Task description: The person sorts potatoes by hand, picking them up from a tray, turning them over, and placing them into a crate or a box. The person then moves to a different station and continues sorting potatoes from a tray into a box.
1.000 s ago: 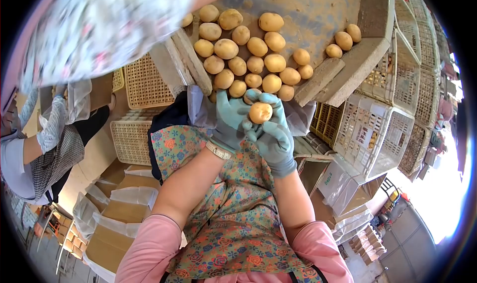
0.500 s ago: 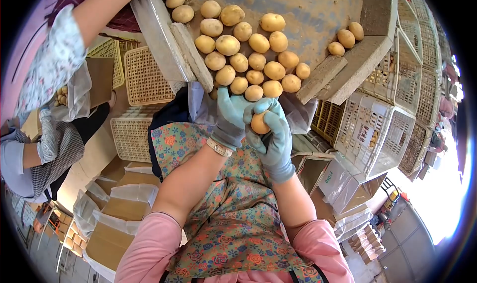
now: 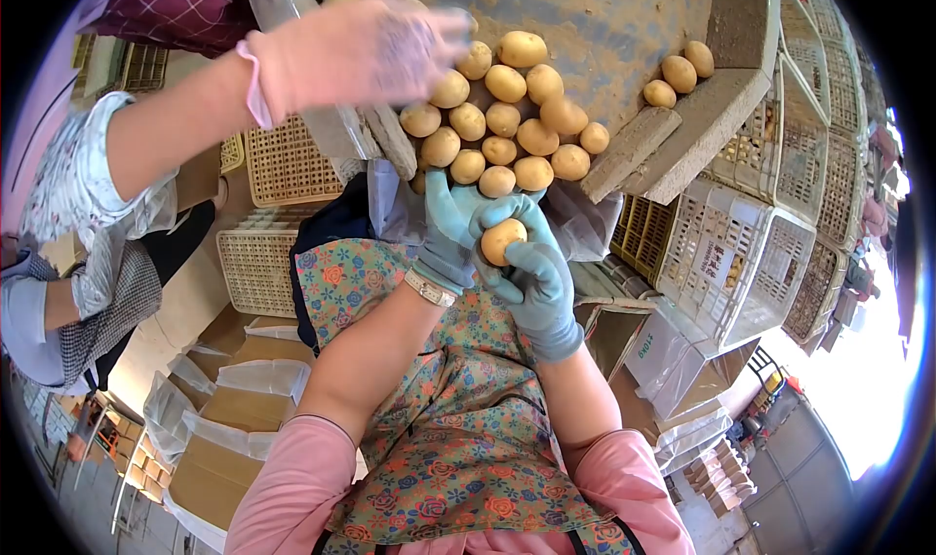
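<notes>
Several potatoes [image 3: 503, 118] lie bunched at the lower end of a dusty chute [image 3: 604, 29]. My right hand [image 3: 541, 292], in a light blue glove, grips one potato [image 3: 504, 240] between thumb and fingers, just below the bunch. Close beside it is my left hand [image 3: 451, 233], gloved alike, with its thumb stretched up at the nearest potatoes. Its fingers are apart but partly hidden behind my right hand. A co-worker's pink-gloved hand [image 3: 366, 53], blurred, reaches in from the left over the upper potatoes.
Wooden boards [image 3: 634, 153] edge the chute, with a few potatoes [image 3: 680, 74] at its right side. Plastic crates stand on the left [image 3: 291, 151] and right [image 3: 726, 267]. Lined cardboard boxes [image 3: 229, 448] sit at lower left. Another person's sleeve [image 3: 93, 292] is at far left.
The co-worker's pink-gloved hand has come in over the potatoes, covering several. The potato in my right hand has shifted slightly left and shows more of its surface. My left hand has barely moved.
</notes>
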A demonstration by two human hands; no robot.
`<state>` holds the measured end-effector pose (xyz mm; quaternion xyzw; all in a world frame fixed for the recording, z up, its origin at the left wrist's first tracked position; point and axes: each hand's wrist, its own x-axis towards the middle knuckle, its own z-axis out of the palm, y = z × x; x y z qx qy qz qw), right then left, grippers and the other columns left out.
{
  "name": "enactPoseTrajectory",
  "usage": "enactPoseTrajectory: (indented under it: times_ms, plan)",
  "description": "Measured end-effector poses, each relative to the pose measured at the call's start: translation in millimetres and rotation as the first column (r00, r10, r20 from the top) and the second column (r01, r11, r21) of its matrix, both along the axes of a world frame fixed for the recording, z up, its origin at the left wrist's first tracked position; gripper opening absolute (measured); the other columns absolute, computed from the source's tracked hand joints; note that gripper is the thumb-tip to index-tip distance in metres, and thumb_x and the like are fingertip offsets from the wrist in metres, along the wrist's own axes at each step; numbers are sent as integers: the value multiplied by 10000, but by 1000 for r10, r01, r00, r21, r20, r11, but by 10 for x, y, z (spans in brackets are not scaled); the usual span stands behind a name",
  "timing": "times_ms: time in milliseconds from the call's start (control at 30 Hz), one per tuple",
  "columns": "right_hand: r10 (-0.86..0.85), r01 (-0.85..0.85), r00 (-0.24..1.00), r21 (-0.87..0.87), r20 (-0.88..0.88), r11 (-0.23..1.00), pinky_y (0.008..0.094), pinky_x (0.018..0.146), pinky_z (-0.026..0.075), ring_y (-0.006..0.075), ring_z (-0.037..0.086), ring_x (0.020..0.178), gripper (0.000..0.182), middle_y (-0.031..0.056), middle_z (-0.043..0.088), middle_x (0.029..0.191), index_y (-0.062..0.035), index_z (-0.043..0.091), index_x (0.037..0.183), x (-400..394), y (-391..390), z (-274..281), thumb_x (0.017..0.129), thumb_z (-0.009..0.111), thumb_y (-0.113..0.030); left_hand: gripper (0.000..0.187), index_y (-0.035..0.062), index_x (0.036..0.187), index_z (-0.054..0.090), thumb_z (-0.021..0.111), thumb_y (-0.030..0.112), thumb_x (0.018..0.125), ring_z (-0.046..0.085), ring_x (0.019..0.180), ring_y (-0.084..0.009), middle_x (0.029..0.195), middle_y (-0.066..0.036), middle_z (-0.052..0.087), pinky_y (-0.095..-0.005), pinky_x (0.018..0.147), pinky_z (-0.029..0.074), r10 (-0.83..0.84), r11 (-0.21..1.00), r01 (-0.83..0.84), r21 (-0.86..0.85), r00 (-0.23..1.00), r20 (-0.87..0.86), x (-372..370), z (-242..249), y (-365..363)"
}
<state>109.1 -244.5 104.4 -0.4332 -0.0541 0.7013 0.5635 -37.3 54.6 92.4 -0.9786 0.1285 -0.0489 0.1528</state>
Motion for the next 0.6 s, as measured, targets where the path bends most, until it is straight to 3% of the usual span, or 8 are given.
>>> enactPoseTrajectory:
  times_ms: [33,100,167,267,333,367,467,600]
  plan:
    - [38,-38,999,10,6,999,176,510,342,81,480,655,297,77,600,996,-53,530,1216,8,-3,-4,994,544,-250,164,136,1043,754,641,175,931,561,1336,-172,1293,-12,685,-309,1005,542,-1,1000,1,0,1000,0,-14,62,-104]
    - [-15,15,1000,-14,8,1000,179,481,325,89,462,611,311,109,600,1021,-42,547,1203,-52,20,-2,1002,561,-280,290,100,1307,596,538,163,1030,494,1390,-156,1430,11,576,-294,1161,443,-94,995,99,11,969,-229,-36,180,-219]
    - [-67,67,998,-37,10,997,183,451,309,96,445,566,331,142,599,1045,-32,563,1190,-80,38,13,1011,577,-310,301,87,1289,619,567,162,1002,503,1382,-181,1422,-25,583,-297,1167,426,-137,991,132,-35,957,-254,-41,280,-212]
    - [-120,118,992,-70,-34,991,185,447,315,113,500,608,360,143,612,1009,-30,576,1175,-71,51,35,1036,552,-360,359,119,1357,583,558,199,1007,476,1412,-200,1434,-54,575,-329,1148,439,-134,980,159,120,972,-195,-154,225,-109]
    - [-67,61,993,-70,-93,996,192,479,353,135,545,676,365,144,605,1055,-32,577,1177,-32,52,43,1007,571,-356,146,141,1014,743,644,193,920,528,1383,-208,1320,27,660,-302,990,546,-63,997,69,44,991,-116,-207,166,-38]
    - [-67,60,993,-70,-93,996,192,479,353,135,545,676,365,144,605,1055,-32,577,1177,-39,51,55,1007,571,-356,146,141,1014,743,644,193,920,528,1383,-208,1320,27,660,-302,990,546,-63,997,68,44,991,-116,-127,90,-56]
    - [-72,69,996,-72,-46,995,182,579,387,96,552,752,311,79,593,1081,-43,547,1193,-58,36,53,994,563,-281,102,159,980,723,653,188,912,515,1397,-204,1309,27,660,-288,992,545,-106,981,28,-191,904,-414,190,-81,-155]
    - [24,-24,999,-13,24,1000,176,584,364,81,543,779,329,53,574,1076,-59,547,1202,-18,-13,-7,939,591,-252,86,161,953,729,655,164,911,594,1284,-202,1242,4,666,-284,996,541,21,998,-24,49,998,63,374,-81,-183]
